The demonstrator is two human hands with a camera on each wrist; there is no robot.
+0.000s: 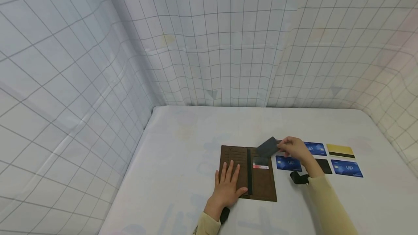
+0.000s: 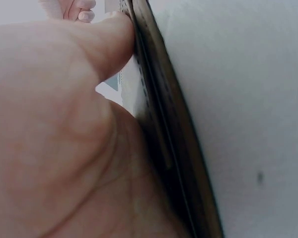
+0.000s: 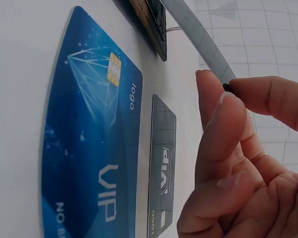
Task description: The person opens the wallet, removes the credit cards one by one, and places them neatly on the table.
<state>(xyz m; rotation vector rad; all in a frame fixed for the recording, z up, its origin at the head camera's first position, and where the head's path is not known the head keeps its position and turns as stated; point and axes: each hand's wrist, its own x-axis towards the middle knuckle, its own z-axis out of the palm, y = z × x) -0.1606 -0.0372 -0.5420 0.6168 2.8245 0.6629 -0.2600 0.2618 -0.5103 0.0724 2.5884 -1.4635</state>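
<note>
1. Head view: the wallet (image 1: pixel 263 186) lies open on the table (image 1: pixel 169 177), its left panel under the left hand (image 1: pixel 226 190).
2. That hand is spread wide, grips nothing and seems to steady the wallet.
3. The right hand (image 1: pixel 295 149) pinches a grey card (image 1: pixel 268 148) at one end, holding it tilted at the wallet's top right corner.
4. The step in hand looks like bringing the grey card to the right panel, where a red-and-white card (image 1: pixel 261 167) sits.
5. The next move probably calls for lining up the grey card's edge with a slot and sliding it in, the wallet held flat.
6. Right wrist view: the near blue card (image 3: pixel 97 139) reads "VIP", "logo" and a cut-off "NO."; the dark card (image 3: pixel 164 163) beyond it reads "ViP" and "LOGO".
7. Head view: "VIP" also marks the far-right blue card (image 1: pixel 346 168). No writing can be made out on the yellow card (image 1: pixel 341 149), black card (image 1: pixel 324 166) or grey card.
</note>
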